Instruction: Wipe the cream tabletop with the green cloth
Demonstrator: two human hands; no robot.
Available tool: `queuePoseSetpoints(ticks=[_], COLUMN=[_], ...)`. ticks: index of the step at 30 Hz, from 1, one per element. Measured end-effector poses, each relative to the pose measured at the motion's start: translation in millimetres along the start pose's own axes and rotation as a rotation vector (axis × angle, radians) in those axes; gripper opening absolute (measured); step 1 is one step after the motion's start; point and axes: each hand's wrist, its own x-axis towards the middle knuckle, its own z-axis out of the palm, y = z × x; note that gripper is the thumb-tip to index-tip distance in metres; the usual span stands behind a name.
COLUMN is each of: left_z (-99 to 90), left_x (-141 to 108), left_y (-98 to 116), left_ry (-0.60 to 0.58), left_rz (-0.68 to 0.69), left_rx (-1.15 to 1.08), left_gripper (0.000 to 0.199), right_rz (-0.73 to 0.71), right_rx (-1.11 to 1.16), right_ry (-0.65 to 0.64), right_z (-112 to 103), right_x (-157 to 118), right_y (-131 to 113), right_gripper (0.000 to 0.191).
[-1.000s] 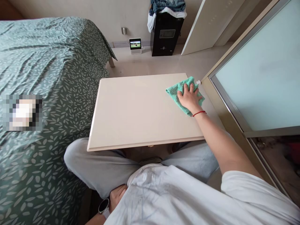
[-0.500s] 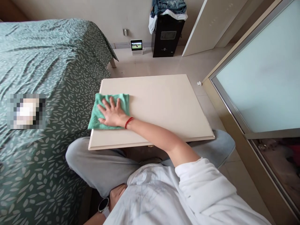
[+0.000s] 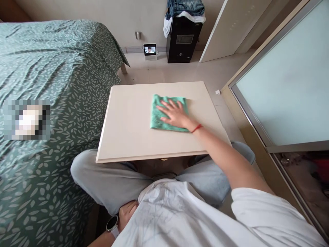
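A green cloth [image 3: 157, 118] lies flat on a cream table top [image 3: 128, 133], right of its middle. On the cloth rests my right hand [image 3: 175, 114], palm down with the fingers spread, a red string round its wrist. My left hand [image 3: 128, 212] is low in my lap, by my thigh and the hem of my white shirt. A watch sits on that wrist. The left fingers are partly hidden by the shirt, and what they hold, if anything, does not show.
A bed with a green leaf-patterned sheet [image 3: 64, 113] is at the left. Beyond the table are a small lit screen [image 3: 150, 50] on the floor and a black cabinet [image 3: 181, 43] with clothes on top. A frosted sliding door [image 3: 285, 75] stands at the right.
My right hand and the green cloth have moved together from the table's left end to right of its middle. My left hand has barely moved. The picture on the small screen is different.
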Motion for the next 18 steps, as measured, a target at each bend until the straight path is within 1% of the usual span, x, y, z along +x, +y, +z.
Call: queuePoseSetpoints(ticks=[2,4,6,8,9,10,11,12,13,15,16,18], left_z=[0.1,0.6,1.6,2.7,3.1,3.6,3.9,4.2,4.4,4.7,4.8,4.8], left_x=[0,0,-1,-2,-3,-3,-4,-4,-5,-5,-5,-5], left_y=[0,-1,-3,-4,-5,-6,-6,-6,-7,-6,-6,-5], left_ry=[0.001,0.003,0.002,-0.002,-0.003,-0.003,-0.002,-0.001,0.0,0.004,0.005,0.012], left_rz=[0.007,0.021,0.036,0.046,0.048,0.05,0.053,0.054,0.055,0.051,0.048,0.044], left_rx=[0.003,0.006,0.007,0.006,0.005,0.006,0.007,0.01,0.013,0.015,0.013,0.009], left_gripper=[0.036,0.036,0.035,0.033,0.033,0.032,0.032,0.032,0.032,0.032,0.032,0.033], right_rz=[0.179,0.363,0.561,0.733,0.791,0.818,0.809,0.768,0.701,0.518,0.419,0.21], right_rx=[-0.04,-0.07,-0.064,-0.035,-0.022,-0.015,-0.008,0.002,0.017,0.057,0.077,0.089], right_ry=[0.032,0.098,0.171,0.222,0.24,0.255,0.27,0.286,0.299,0.299,0.281,0.192], right_z=[0,4,10,17,20,23,26,28,29,32,32,32], right_x=[-40,-77,-104,-115,-114,-109,-101,-90,-77,-46,-30,1], right_y=[44,73,83,75,65,53,38,20,-1,-49,-76,-133], right_gripper=[0.078,0.077,0.077,0.079,0.08,0.082,0.083,0.083,0.082,0.081,0.08,0.083])
